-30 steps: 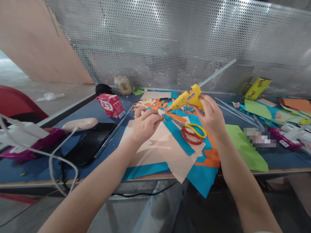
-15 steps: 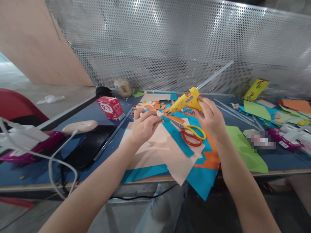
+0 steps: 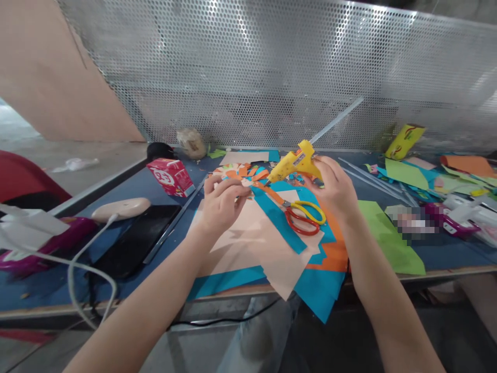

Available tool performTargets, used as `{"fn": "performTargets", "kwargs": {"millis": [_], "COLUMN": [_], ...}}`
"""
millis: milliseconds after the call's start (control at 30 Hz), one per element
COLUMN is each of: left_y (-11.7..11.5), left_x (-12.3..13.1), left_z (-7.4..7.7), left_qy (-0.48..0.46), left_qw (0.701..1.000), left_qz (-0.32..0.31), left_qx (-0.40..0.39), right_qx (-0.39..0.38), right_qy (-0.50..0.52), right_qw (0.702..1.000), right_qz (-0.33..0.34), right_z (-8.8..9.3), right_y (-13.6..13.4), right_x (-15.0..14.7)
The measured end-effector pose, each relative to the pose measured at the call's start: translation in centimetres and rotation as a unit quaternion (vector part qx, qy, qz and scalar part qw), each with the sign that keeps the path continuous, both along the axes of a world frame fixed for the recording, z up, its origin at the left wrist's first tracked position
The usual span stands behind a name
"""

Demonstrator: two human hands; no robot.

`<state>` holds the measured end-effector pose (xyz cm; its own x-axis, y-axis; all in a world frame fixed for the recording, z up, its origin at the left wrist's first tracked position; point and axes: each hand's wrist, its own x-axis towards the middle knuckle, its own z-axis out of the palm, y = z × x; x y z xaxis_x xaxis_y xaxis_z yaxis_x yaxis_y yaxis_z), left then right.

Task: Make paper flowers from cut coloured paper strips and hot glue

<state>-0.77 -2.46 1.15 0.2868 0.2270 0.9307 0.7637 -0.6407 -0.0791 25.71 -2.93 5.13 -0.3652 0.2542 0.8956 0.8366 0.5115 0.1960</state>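
Note:
My right hand (image 3: 336,186) is wrapped round the yellow hot glue gun (image 3: 293,163), with a clear glue stick (image 3: 337,122) standing out of its back. The gun's nozzle points down and left at an orange paper strip (image 3: 275,194). My left hand (image 3: 225,202) pinches the strip's near end between thumb and fingers; whether the nozzle touches it I cannot tell. Below the strip lie scissors with one yellow and one red handle (image 3: 302,228), their blades mostly covered. Under both hands spread pale pink sheets (image 3: 240,238) and blue sheets (image 3: 318,292).
Cut paper scraps (image 3: 233,170) pile up beyond my hands. At left are a red-pink box (image 3: 171,177), a black phone (image 3: 142,238) and a white cable (image 3: 72,280). A green sheet (image 3: 382,238) and a yellow box (image 3: 405,141) are at right, before a perforated metal panel (image 3: 272,72).
The orange strip now stretches out from my left fingertips over the scissor blades, which showed before. Both hands keep nearly the same place, and the view has shifted slightly.

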Motion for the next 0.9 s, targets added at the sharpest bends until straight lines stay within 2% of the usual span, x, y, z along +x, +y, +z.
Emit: {"fn": "performTargets", "kwargs": {"millis": [133, 200, 267, 333, 400, 500, 567, 600, 633, 667, 700, 733, 767, 800, 833, 867, 900], "left_y": [0.3, 0.4, 0.3, 0.3, 0.2, 0.5, 0.8, 0.9, 0.9, 0.9, 0.8, 0.7, 0.6, 0.4, 0.3, 0.1, -0.1], "left_x": [0.0, 0.2, 0.5, 0.9, 1.4, 1.8, 1.9, 1.9, 1.9, 2.0, 2.1, 2.2, 2.4, 2.5, 2.7, 2.8, 2.9], "left_z": [-0.4, -0.6, -0.7, -0.5, -0.3, -0.1, -0.1, -0.2, -0.3, -0.3, -0.4, -0.3, -0.3, -0.2, -0.1, -0.1, 0.0], "left_qy": [-0.072, -0.127, -0.185, -0.248, -0.317, -0.414, -0.458, -0.474, -0.487, -0.496, -0.501, -0.503, -0.502, -0.497, -0.489, -0.477, -0.462], "left_qw": [0.995, 0.987, 0.974, 0.955, 0.922, 0.850, 0.799, 0.776, 0.757, 0.743, 0.734, 0.729, 0.729, 0.732, 0.739, 0.749, 0.763], "left_qz": [-0.001, 0.001, -0.013, -0.057, -0.117, -0.197, -0.238, -0.254, -0.266, -0.275, -0.282, -0.288, -0.293, -0.298, -0.302, -0.304, -0.303], "left_qx": [-0.067, -0.103, -0.129, -0.155, -0.189, -0.261, -0.310, -0.330, -0.345, -0.355, -0.361, -0.363, -0.361, -0.357, -0.352, -0.345, -0.337], "right_qx": [-0.039, -0.058, -0.101, -0.178, -0.271, -0.405, -0.445, -0.433, -0.405, -0.369, -0.335, -0.320, -0.332, -0.358, -0.387, -0.410, -0.427], "right_qy": [0.051, 0.093, 0.159, 0.224, 0.244, 0.210, 0.187, 0.182, 0.180, 0.179, 0.178, 0.177, 0.179, 0.193, 0.211, 0.225, 0.237], "right_qw": [0.998, 0.994, 0.981, 0.951, 0.916, 0.858, 0.824, 0.825, 0.844, 0.874, 0.906, 0.927, 0.926, 0.907, 0.881, 0.860, 0.848], "right_qz": [0.015, 0.001, -0.044, -0.114, -0.164, -0.236, -0.298, -0.314, -0.303, -0.260, -0.187, -0.084, 0.024, 0.112, 0.172, 0.204, 0.207], "right_z": [0.0, -0.2, -0.6, -1.2, -1.9, -2.9, -3.2, -3.2, -3.2, -3.0, -2.8, -2.5, -2.3, -2.1, -2.0, -1.9, -1.9], "right_y": [0.2, 0.6, 1.3, 2.1, 2.9, 3.5, 3.6, 3.5, 3.4, 3.1, 2.7, 2.2, 1.7, 1.1, 0.5, 0.0, -0.5], "right_x": [0.1, 0.3, 0.7, 1.2, 1.7, 2.1, 1.9, 1.7, 1.3, 0.8, 0.2, -0.5, -1.3, -2.2, -3.0, -3.8, -4.5]}}
